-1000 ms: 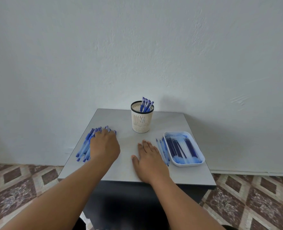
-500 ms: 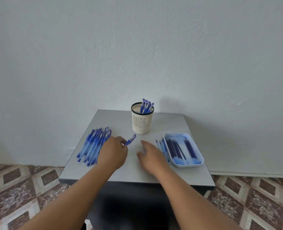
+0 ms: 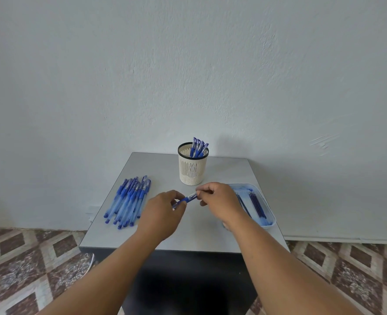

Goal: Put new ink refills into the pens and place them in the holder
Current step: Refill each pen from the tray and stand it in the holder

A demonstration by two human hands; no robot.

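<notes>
At frame centre, the left hand (image 3: 163,212) and right hand (image 3: 219,202) are both pinching one blue pen (image 3: 184,200) above the table (image 3: 188,237); steady opposing twists should be separating the barrel cleanly

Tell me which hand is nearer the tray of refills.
Right. The right hand holds one end of a pen just beside the tray, its wrist overlapping the tray's near-left edge. The left hand holds the other end, farther left.
</notes>
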